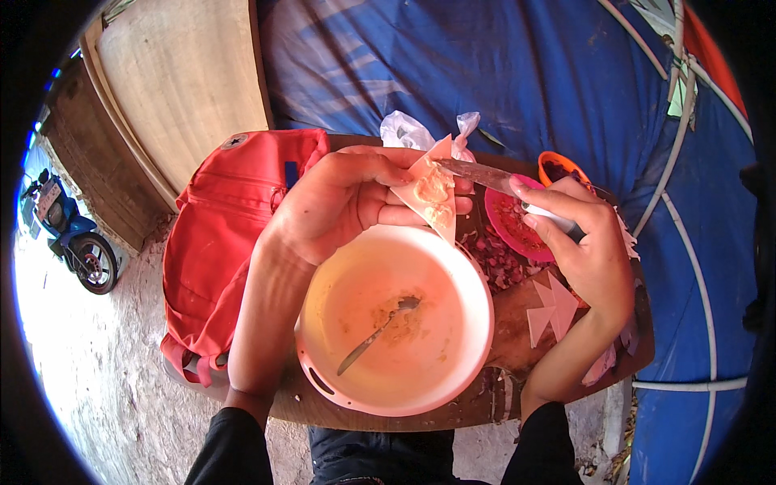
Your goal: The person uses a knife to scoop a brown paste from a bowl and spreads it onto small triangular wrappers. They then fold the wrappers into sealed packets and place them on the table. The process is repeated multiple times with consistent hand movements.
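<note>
My left hand [343, 202] holds a triangular piece of pale wrapper [428, 194] with a dab of filling on it, above a large pink bowl [469, 356]. My right hand [586, 250] grips a knife [485, 174] by its white handle; the blade tip touches the top of the wrapper. A metal spoon [376, 333] lies in the bowl beside a small heap of filling [400, 323]. Cut wrapper triangles [551, 305] lie on the wooden board [517, 319] under my right wrist.
A red bag [222, 234] sits left of the board. A small pink plate [513, 226] with chopped red bits, an orange cup [562, 167] and a clear plastic bag [412, 131] stand at the back. Blue tarp covers the right; a motorbike [69, 234] stands far left.
</note>
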The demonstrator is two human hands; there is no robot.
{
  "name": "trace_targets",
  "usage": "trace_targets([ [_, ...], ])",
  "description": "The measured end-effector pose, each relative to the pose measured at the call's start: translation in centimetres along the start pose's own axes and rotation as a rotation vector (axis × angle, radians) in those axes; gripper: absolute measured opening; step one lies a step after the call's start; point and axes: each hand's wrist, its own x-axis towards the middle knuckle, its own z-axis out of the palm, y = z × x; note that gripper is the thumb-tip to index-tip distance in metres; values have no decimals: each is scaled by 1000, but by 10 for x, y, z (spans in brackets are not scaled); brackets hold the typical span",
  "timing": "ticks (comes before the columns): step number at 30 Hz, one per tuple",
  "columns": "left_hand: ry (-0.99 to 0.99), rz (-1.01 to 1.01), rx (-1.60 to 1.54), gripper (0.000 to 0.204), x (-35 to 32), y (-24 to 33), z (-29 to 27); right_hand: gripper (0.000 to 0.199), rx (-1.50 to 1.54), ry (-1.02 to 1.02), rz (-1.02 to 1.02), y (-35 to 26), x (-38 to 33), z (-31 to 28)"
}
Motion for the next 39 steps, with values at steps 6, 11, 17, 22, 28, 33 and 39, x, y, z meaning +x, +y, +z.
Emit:
trace_targets([
  [6,-32,-3,-15,50,-1,2,1,39,-162,70,-42,-2,0,-1],
  [11,-10,-13,-63,50,-1,2,0,38,-206,114,-55,-2,-2,-6],
  [17,-10,117,-7,52,3,3,-8,33,-88,104,280,37,-25,-23],
  [22,63,197,107,54,4,6,-6,19,-97,-321,480,75,-73,5],
  [28,49,193,54,54,4,-5,4,23,-349,-137,401,86,-105,79],
  [33,-37,158,35,53,3,-4,10,36,-310,-75,448,53,-69,51],
  [39,-92,33,-143,44,-1,-6,20,47,27,268,-290,-20,-11,9],
])
